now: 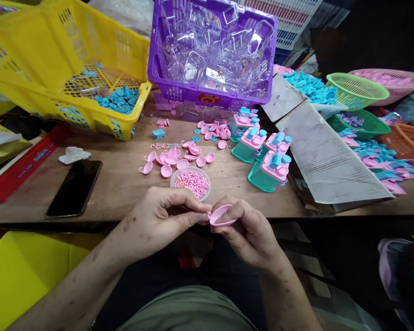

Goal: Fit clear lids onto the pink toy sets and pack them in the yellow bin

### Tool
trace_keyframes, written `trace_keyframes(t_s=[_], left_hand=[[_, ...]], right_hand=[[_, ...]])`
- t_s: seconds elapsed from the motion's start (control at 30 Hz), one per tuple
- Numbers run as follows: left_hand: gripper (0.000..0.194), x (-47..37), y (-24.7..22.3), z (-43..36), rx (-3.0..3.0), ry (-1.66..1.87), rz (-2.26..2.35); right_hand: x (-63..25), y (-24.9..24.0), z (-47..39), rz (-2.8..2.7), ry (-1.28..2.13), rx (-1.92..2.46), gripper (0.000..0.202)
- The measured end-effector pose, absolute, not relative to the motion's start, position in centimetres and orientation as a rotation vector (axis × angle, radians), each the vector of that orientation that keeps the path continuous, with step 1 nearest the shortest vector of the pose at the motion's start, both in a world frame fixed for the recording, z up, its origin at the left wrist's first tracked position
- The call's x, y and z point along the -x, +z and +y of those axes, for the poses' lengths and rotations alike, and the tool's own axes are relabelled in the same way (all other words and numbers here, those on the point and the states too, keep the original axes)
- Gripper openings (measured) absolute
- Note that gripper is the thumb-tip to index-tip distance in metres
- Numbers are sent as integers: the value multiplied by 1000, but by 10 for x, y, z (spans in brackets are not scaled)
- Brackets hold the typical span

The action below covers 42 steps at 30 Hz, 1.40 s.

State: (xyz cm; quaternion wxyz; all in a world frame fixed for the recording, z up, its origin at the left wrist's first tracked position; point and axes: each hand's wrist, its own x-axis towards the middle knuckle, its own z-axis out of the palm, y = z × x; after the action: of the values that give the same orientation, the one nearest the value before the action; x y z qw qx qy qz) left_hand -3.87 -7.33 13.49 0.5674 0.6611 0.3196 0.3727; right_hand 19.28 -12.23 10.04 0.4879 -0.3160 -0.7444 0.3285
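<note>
Along the brown wooden surface's (124, 184) near edge, the left hand (172, 214) is pinching with drawn-in fingertips at a pink oval plastic bowl's (218, 217) tip, a round translucent plastic tub (204, 197) of small pink plastic pieces (193, 181) is sitting just beyond, probably for easy reach, and the right hand (250, 230) is curling round the bowl, apparently steadying it

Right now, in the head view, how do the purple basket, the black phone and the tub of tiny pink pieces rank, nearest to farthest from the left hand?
1. Tub of tiny pink pieces: just beyond the left hand.
2. Black phone: off to its left.
3. Purple basket: farthest, at the back, past the tub.
</note>
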Motion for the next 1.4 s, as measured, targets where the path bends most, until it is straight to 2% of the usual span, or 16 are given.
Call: trace_keyframes(t_s=[0.37, 0.4, 0.5, 0.53, 0.67, 0.77, 0.87, 1.0, 1.1, 1.2, 1.3, 1.4], left_hand=[[7, 47, 125, -59, -1644, 795, 794], [8, 48, 124, -57, -1658, 805, 795], [7, 58, 122, -46, -1737, 902, 828], [7, 63, 121, -39, -1782, 964, 881], [13, 91, 112, 8, -2039, 1131, 1262], [15, 106, 99, 43, -2179, 983, 1455], [21, 105, 92, 56, -2296, 881, 1544], [31, 78, 96, 33, -2518, 894, 1342], [20, 51, 97, 14, -2633, 715, 1119], [9, 31, 90, 10, -2706, 572, 1157], [8, 25, 82, 15, -2715, 529, 1173], [7, 24, 79, 15, -2724, 477, 1191]], right_hand=[[-187, 97, -108, -1912, 863, 772, 7], [-186, 98, -107, -1907, 889, 779, 10], [-194, 105, -93, -1875, 920, 818, 45], [-199, 107, -84, -1857, 878, 875, 50], [-229, 102, -16, -1764, 451, 1338, 32], [-243, 78, 43, -1850, 216, 1694, 37], [-245, 53, 81, -1961, 187, 1849, 43], [-246, 36, 96, -1976, 185, 1856, 34], [-248, 36, 94, -1944, 143, 1854, 33], [-251, 43, 83, -1915, 96, 1840, 30], [-253, 54, 55, -1844, 120, 1693, 32], [-253, 63, 10, -1693, 291, 1473, 26]])
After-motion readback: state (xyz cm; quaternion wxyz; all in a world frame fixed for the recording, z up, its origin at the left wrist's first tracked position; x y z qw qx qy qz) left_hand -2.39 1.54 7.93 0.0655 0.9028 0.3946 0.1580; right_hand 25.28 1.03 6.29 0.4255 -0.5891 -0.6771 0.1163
